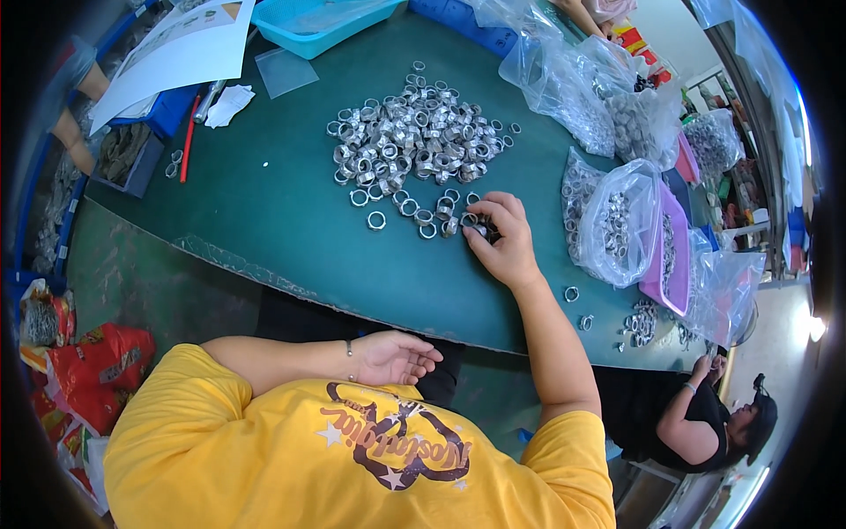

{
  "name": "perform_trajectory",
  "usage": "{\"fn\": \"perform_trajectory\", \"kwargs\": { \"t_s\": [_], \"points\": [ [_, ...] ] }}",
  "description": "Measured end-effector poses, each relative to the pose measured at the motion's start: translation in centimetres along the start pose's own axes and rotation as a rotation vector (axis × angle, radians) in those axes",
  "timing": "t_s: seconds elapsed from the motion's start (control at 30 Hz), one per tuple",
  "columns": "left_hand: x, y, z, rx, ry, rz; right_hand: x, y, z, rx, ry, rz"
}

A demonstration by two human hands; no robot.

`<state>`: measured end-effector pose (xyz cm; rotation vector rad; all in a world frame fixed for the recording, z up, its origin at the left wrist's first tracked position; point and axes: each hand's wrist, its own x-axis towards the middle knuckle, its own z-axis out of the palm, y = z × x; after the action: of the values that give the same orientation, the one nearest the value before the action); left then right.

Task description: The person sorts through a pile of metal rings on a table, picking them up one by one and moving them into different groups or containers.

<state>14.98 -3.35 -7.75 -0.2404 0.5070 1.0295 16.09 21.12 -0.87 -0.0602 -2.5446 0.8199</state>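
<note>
A heap of silvery metal ring nuts (419, 137) lies on the green tabletop (291, 212), with several loose ones strung out along its near side. At the near right of the heap, my right hand (504, 238) has its fingers curled down around a few of these nuts, touching the table. How many it grips is hidden by the fingers. My left hand (397, 357) rests palm up near my body, just off the table's front edge. It holds nothing, and its fingers are loosely bent and apart.
Clear bags of metal parts (617, 220) and a purple basket (667, 251) stand on the right. A turquoise basket (326, 26) is at the back. A red pen (189, 141) and paper sheet (181, 62) lie left. Another person (705, 423) works at the far right.
</note>
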Motion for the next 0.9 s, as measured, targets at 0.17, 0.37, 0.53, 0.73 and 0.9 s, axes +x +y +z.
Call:
{"fn": "perform_trajectory", "kwargs": {
  "t_s": [0.17, 0.37, 0.53, 0.73, 0.9],
  "points": [
    [0.1, -0.1, -0.2, -0.012, -0.013, -0.003, -0.2, 0.5, -0.2, -0.031, -0.025, 0.131],
    [0.3, -0.1, 0.0, 0.0, -0.016, -0.006, 1.4, -0.9, 0.6, -0.224, -0.079, -0.086],
    [0.1, -0.1, -0.2, -0.011, -0.022, 0.003, 0.1, 0.6, 0.1, -0.075, -0.055, -0.003],
    [0.5, -0.2, -0.2, -0.028, -0.024, -0.012, -0.2, -1.6, 0.6, 0.003, 0.0, 0.03],
    [0.6, -0.2, -0.1, -0.014, -0.003, -0.008, -0.2, -2.1, 2.2, -0.17, 0.028, 0.142]
  ]
}}
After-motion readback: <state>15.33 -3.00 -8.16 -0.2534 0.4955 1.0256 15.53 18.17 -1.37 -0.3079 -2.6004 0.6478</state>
